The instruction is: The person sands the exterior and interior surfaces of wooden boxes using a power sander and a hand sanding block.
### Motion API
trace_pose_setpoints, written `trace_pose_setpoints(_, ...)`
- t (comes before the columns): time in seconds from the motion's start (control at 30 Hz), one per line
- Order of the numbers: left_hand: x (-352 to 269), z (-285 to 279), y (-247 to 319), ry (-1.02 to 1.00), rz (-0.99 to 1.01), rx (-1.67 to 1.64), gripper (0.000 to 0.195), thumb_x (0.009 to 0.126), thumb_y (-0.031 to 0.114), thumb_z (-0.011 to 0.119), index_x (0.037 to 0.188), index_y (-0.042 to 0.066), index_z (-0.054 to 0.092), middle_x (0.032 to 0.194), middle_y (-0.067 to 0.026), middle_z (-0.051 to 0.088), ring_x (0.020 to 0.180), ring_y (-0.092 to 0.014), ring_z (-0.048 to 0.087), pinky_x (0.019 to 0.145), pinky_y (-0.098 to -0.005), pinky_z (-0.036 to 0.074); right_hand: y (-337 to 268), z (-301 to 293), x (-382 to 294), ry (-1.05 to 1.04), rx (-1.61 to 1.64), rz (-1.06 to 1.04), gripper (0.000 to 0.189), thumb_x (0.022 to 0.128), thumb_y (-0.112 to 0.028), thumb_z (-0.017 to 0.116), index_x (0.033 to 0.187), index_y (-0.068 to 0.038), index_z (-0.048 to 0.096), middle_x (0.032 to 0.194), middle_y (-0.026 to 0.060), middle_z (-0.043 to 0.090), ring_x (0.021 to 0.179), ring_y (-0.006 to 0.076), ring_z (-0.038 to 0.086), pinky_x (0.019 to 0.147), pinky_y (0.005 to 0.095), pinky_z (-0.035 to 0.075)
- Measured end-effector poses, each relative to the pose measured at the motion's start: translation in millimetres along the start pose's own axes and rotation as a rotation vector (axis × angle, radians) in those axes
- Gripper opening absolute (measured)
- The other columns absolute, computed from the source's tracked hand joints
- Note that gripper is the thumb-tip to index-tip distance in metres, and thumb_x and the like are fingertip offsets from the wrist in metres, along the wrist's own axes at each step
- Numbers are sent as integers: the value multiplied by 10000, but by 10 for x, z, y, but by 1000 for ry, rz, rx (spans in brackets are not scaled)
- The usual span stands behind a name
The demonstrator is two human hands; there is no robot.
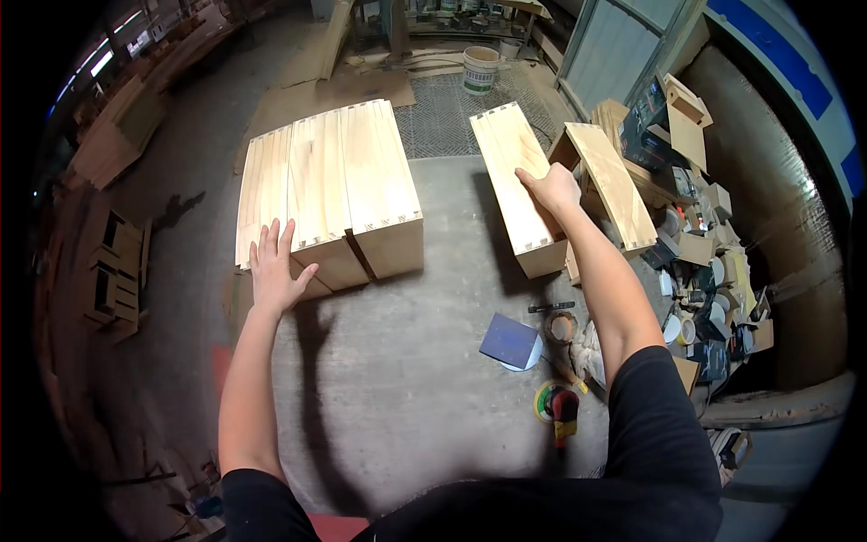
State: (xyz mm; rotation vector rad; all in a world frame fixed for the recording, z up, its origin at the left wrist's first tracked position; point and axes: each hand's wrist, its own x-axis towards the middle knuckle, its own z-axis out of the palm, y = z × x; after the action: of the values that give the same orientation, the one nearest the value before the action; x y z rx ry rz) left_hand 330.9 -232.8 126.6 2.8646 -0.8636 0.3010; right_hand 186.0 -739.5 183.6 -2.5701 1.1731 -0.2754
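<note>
Several wooden drawer boxes [322,176] with dovetailed corners stand pressed side by side at the left of the grey worktable. My left hand [276,271], fingers spread, rests against their near left edge. Right of the middle, my right hand [555,190] grips a single narrow wooden box [511,176] across its top, thumb on the upper face and fingers hidden over the right side. Another wooden box [609,183] lies just to the right of that one, with its open side partly visible.
A red-and-black power sander [563,405], a blue sheet of abrasive [509,340] and a tape roll [561,326] lie near my right arm. Cartons and abrasive discs [711,325] crowd the right edge. A white bucket [481,70] stands beyond the table.
</note>
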Motion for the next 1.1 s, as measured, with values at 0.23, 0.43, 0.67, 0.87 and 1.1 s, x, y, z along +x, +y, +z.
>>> trace_pose_setpoints(0.23,-105,-255,110,-22,-5,-90,798,899,448,739,1562,161,400,1605,-167,385,1532,-364,280,1249,-576,197,-181,-401,-607,-64,847,77,343,897,-233,799,1013,80,723,929,166,763,836,205,738,774,332,565)
trace_pose_setpoints(0.43,-790,-818,1166,-592,-169,-1349,656,1042,590,499,1455,83,556,1436,-140,598,1332,-269,555,1094,-445,445,-242,-807,-2481,-238,1383,-123,327,979,-75,707,1190,35,481,1037,152,733,899,156,717,810,278,591)
trace_pose_setpoints(0.67,-1710,-1206,1794,-937,-506,-1519,573,1059,491,543,1314,-17,621,1222,-139,692,1047,-185,668,898,-322,538,-205,-179,-4497,-312,1734,86,324,989,-71,698,1146,11,428,1020,139,702,973,150,704,845,280,592)
trace_pose_setpoints(0.87,-2657,-1072,1035,-702,-354,-1022,487,1052,421,585,931,-32,715,789,4,667,724,-75,556,684,-287,482,1190,-66,-4670,-366,469,-374,358,974,-379,649,1089,-47,718,951,181,725,971,333,696,896,430,541)
trace_pose_setpoints(1.1,-2839,-1179,738,-416,-53,-287,562,1004,505,542,830,4,729,761,-272,650,763,-475,652,681,-505,518,2537,575,-4466,-263,164,28,801,850,-201,783,1512,-110,341,1304,314,489,1141,520,574,992,533,490)
